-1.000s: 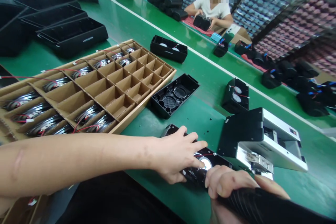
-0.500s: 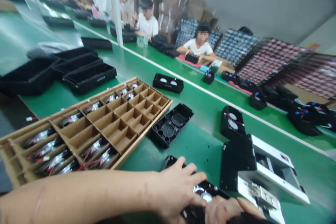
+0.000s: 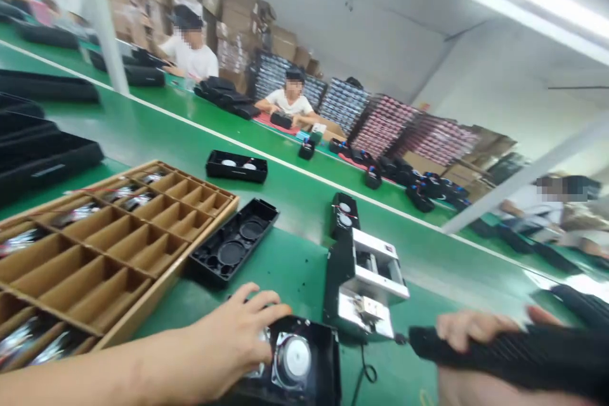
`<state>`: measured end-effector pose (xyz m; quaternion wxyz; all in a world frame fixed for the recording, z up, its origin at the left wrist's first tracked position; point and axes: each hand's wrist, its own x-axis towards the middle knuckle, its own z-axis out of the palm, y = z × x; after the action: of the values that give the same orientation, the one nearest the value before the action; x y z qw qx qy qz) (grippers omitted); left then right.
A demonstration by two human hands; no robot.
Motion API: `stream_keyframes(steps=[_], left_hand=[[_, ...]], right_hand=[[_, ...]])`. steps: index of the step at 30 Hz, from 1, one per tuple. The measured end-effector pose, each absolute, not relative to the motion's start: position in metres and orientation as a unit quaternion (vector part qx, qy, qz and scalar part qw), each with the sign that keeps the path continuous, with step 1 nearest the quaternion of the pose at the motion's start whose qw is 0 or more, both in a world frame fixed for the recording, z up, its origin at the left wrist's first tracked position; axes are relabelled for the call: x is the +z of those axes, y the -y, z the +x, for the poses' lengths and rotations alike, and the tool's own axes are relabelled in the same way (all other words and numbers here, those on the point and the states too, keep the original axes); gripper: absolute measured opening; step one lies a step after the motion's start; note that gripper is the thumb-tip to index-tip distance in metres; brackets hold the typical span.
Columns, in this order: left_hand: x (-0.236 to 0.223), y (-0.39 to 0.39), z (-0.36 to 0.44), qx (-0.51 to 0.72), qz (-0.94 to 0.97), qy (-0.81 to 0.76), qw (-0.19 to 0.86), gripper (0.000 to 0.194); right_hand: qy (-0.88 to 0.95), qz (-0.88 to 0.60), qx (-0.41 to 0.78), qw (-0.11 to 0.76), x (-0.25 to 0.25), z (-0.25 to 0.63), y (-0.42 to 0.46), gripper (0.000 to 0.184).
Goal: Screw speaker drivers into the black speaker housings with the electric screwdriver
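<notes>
My left hand [image 3: 233,330] rests with curved fingers on a black plastic speaker housing [image 3: 290,361], which has a round silver-centred driver [image 3: 295,358] set in it. My right hand [image 3: 476,330] grips a black ribbed electric screwdriver [image 3: 518,352], its tip [image 3: 402,338] pointing left. That tip stands apart from the housing, beside a black-and-white metal assembly fixture [image 3: 364,285]. The housing's lower edge runs out of view, and my left palm hides part of it.
A cardboard-divided wooden tray [image 3: 137,304] holds speaker drivers with red wires. An open black housing [image 3: 233,241] lies next to it, and further housings stand along the green bench. Co-workers [image 3: 290,98] sit beyond a white-edged divider, before stacked racks and cartons.
The view has swung up and tilted, showing more ceiling and cartons. My right hand has moved right with the screwdriver, away from the housing. The housing now shows its driver more fully under my left hand.
</notes>
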<state>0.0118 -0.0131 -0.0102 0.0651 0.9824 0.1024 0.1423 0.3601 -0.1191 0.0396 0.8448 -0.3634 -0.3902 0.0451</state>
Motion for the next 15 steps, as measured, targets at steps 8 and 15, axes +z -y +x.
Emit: stream_keyframes(steps=[8, 15], left_hand=[[-0.038, 0.012, -0.002, 0.224, 0.962, -0.11, 0.109, 0.036], [-0.021, 0.011, -0.007, 0.174, 0.977, -0.118, 0.041, 0.045]], right_hand=[[0.425, -0.418, 0.041, 0.801, 0.028, 0.33, 0.075, 0.074], [0.43, -0.411, 0.046, 0.803, 0.031, 0.332, 0.079, 0.069]])
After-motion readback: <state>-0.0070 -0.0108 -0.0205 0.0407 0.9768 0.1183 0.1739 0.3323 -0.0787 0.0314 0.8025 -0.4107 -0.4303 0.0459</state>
